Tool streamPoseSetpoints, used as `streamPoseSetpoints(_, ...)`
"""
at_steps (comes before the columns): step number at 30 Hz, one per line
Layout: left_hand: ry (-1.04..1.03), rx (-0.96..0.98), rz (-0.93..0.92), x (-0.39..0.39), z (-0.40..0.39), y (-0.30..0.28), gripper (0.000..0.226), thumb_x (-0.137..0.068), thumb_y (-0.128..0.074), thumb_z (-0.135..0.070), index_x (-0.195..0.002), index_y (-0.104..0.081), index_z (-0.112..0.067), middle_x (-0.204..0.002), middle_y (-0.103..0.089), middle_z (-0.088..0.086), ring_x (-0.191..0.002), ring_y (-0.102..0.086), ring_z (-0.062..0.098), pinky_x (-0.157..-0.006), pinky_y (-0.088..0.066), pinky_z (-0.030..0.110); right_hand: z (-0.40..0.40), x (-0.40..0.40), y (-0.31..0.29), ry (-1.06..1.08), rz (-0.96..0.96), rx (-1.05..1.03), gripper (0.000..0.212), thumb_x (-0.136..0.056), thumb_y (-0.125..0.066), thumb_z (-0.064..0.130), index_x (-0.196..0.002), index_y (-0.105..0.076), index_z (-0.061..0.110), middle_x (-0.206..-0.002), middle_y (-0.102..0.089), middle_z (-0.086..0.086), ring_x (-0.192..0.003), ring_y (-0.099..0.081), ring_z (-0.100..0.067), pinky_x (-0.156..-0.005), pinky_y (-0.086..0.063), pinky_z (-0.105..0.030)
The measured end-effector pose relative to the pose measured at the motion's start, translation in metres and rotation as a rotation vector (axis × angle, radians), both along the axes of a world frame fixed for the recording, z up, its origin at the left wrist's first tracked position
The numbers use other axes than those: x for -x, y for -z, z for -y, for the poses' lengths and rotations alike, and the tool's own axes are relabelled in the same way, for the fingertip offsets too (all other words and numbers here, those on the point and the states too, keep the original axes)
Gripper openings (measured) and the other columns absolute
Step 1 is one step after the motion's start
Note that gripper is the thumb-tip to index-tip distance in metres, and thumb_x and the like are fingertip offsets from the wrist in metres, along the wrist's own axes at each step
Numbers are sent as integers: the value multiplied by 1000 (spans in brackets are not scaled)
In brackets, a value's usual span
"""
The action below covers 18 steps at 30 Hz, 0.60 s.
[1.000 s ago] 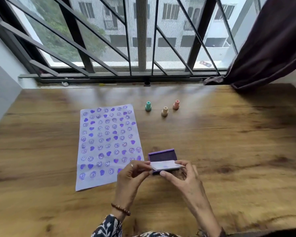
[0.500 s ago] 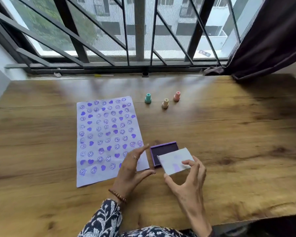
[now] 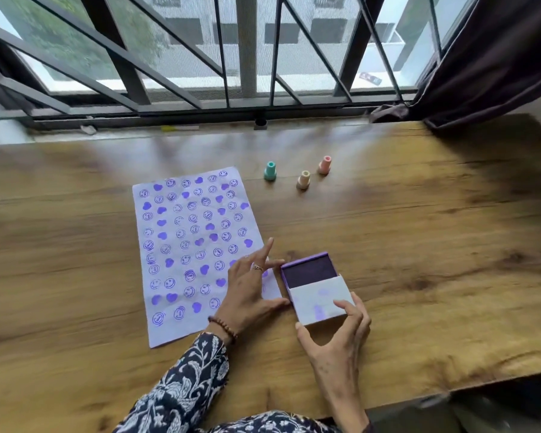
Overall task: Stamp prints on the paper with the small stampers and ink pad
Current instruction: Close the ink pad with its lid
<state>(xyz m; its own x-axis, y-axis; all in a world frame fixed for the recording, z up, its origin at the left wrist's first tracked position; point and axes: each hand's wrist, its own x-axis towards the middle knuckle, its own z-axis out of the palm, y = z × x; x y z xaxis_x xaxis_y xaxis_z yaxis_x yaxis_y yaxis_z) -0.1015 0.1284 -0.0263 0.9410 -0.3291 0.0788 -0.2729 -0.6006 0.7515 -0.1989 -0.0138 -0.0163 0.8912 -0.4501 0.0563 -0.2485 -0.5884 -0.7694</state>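
Three small stampers stand upright toward the far side of the counter (image 3: 419, 245), well apart from the hands: a teal stamper (image 3: 270, 171) on the left, a yellow-topped stamper (image 3: 304, 180) in the middle and a pink stamper (image 3: 324, 165) on the right. Nearer the person lies the paper (image 3: 188, 245), a pale sheet covered in rows of purple hearts and smiley faces, its near right corner hidden under the left hand (image 3: 250, 295). Just beside that corner sits the ink pad (image 3: 310, 271), a purple tray with its dark inked face showing at the far end, while the white lid (image 3: 320, 300) (smudged with purple) lies over the near half of it. The right hand (image 3: 338, 335) holds the lid, thumb at its near left corner and the fingers (image 3: 352, 309) curled over its near right edge. The left hand rests with its fingers spread apart, the forefinger raised, the thumb lying along the counter toward the lid; it grips nothing. A beaded bracelet (image 3: 224, 325) circles the left wrist above a dark floral sleeve (image 3: 185, 382). Beyond the counter are a window grille (image 3: 247, 57) and, at the right, a dark curtain (image 3: 497, 57).
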Motion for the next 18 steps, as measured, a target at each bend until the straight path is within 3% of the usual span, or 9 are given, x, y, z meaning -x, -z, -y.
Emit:
streamPoseSetpoints(9, 10, -17, -67, -1, -1, -1, 101, -64, -78, -36, -134, -6, -36, -123, -42, -27, -122, -29, 5, -98, -11, 21, -2, -3, 1, 20, -52, 42, 68, -55, -85, 13, -110, -45, 8, -134, -41, -18, -123, -38, -33, -99, -25, -28)
streamPoseSetpoints(12, 7, -34, -76, -1, -1, 0, 97, -63, -79, -35, -138, -18, -30, -131, -28, -34, -124, -28, 3, -102, -9, 22, 0, -8, 0, 7, -77, 61, 70, -54, -85, 13, -111, -44, 7, -134, -42, -18, -120, -39, -35, -98, -22, -26)
streamPoseSetpoints(15, 9, -28, -87, -1, -2, 2, 97, -63, -79, -35, -139, -21, -23, -124, -19, -44, -121, -19, -9, -105, -3, 18, 3, -13, -2, -19, -106, 71, 73, -55, -85, 14, -115, -44, 6, -134, -43, -19, -122, -39, -36, -100, -18, -24)
streamPoseSetpoints(18, 8, -20, -83, -1, -2, 2, 100, -63, -79, -35, -141, -17, -20, -119, -21, -47, -117, -16, -14, -100, 8, 3, 4, -20, -5, -65, -147, 87, 80, -59, -82, 21, -126, -39, 10, -137, -39, -14, -122, -34, -28, -106, -24, -38)
